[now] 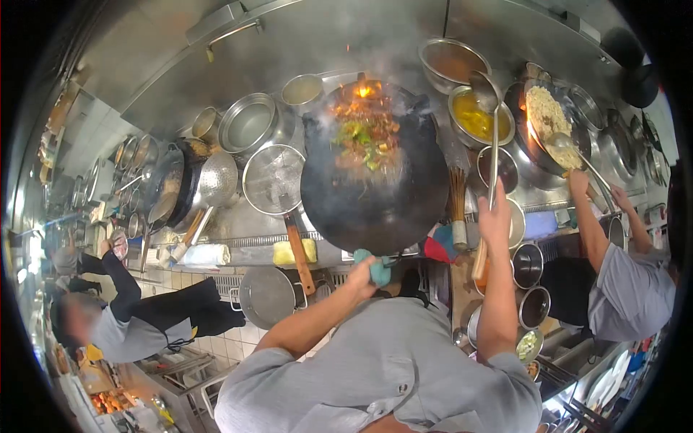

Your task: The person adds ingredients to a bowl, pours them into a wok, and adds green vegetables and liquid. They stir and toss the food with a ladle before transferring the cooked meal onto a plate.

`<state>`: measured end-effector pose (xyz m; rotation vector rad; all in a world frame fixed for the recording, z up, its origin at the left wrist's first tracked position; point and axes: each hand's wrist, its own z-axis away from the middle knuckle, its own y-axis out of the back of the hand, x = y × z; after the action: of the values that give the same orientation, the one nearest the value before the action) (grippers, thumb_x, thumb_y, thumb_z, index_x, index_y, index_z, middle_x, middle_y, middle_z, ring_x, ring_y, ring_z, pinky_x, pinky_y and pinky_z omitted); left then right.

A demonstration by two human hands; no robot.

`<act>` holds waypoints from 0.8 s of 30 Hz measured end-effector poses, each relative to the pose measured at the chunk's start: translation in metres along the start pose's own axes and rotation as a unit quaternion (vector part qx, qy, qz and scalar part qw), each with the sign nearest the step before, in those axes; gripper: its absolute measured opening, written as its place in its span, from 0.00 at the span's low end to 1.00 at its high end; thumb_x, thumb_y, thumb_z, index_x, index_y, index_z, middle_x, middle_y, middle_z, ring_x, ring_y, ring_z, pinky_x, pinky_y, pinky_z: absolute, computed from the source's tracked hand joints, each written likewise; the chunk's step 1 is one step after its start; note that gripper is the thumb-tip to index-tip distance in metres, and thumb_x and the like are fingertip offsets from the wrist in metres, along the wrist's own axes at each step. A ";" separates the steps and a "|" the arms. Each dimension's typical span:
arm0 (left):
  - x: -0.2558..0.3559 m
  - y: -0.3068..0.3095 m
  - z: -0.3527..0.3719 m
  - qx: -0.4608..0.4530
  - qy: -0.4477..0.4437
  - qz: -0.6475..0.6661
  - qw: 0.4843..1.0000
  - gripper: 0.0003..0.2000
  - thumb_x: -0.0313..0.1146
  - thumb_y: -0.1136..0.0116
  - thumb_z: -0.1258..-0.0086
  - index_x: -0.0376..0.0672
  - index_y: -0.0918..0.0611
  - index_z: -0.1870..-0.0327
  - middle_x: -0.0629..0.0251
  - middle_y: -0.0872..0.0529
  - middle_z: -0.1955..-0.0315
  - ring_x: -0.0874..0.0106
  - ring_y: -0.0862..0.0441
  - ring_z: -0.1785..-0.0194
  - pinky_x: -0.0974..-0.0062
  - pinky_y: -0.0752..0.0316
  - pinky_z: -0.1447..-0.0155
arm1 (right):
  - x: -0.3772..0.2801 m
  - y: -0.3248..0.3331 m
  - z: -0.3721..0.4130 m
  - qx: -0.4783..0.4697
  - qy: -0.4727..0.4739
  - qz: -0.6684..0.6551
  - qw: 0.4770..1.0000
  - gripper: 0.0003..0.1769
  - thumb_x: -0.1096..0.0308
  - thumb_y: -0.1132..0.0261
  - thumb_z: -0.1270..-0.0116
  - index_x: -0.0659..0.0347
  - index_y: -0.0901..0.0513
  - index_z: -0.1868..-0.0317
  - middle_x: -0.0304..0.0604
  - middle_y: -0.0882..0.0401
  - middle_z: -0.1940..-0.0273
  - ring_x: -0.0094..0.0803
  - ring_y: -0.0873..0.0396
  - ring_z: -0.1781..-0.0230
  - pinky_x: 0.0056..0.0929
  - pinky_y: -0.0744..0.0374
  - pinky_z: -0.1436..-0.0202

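My left hand (363, 278) is closed round the near edge of a large black wok (375, 209), with a folded green cloth (378, 268) in its grip. Chopped food with green pepper pieces (368, 144) shows at the wok's far side, partly blurred among steam and orange flame (364, 91). In my right hand (494, 220) is a long-handled ladle (494, 155), gripped by its handle. Its bowl points away from me, over the gap between a bowl of brownish liquid (456, 60) and a bowl of yellow liquid (473, 119). The ladle is apart from the wok.
A wire strainer (274, 180) and a metal pot (247, 123) stand left of the wok. A bamboo brush (458, 206) is at its right. On the right a co-worker (628, 289) works at a wok of rice (548, 115) over flame; another person (133, 325) is at left.
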<state>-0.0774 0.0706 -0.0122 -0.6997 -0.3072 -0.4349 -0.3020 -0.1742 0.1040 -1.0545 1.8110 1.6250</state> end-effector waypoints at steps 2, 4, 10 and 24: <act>0.032 -0.046 0.022 0.046 -0.013 0.104 0.993 0.11 0.33 0.49 0.20 0.50 0.24 0.41 0.62 0.15 0.54 0.64 0.16 0.55 0.58 0.18 0.54 | -0.021 0.005 0.024 -0.055 0.004 -0.098 0.994 0.36 0.75 0.38 0.29 0.66 0.37 0.21 0.53 0.17 0.38 0.39 0.17 0.42 0.33 0.24 0.34; 0.077 -0.081 0.015 0.072 -0.008 0.094 0.993 0.07 0.35 0.47 0.21 0.49 0.23 0.47 0.64 0.16 0.57 0.64 0.17 0.58 0.59 0.17 0.54 | -0.013 -0.008 0.036 -0.106 0.001 -0.206 0.973 0.37 0.76 0.38 0.27 0.61 0.38 0.19 0.43 0.15 0.56 0.29 0.18 0.65 0.29 0.18 0.60; 0.102 -0.084 0.022 0.000 0.034 0.026 0.999 0.06 0.36 0.49 0.21 0.48 0.20 0.58 0.65 0.15 0.64 0.68 0.17 0.65 0.64 0.18 0.60 | -0.078 -0.027 0.077 -0.253 -0.161 -0.355 0.885 0.38 0.76 0.38 0.26 0.58 0.40 0.18 0.29 0.27 0.75 0.15 0.35 0.86 0.21 0.36 0.85; 0.062 -0.054 -0.008 0.017 0.031 0.124 0.992 0.08 0.34 0.50 0.19 0.46 0.23 0.47 0.62 0.15 0.55 0.63 0.14 0.55 0.60 0.17 0.53 | -0.086 -0.040 0.074 -0.287 -0.093 -0.272 0.914 0.38 0.79 0.38 0.29 0.67 0.38 0.20 0.35 0.20 0.48 0.17 0.26 0.58 0.17 0.26 0.52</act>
<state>-0.0486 0.0108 0.0373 -0.6797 -0.1652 -0.2139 -0.2295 -0.0828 0.1340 -1.4279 0.8017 1.8351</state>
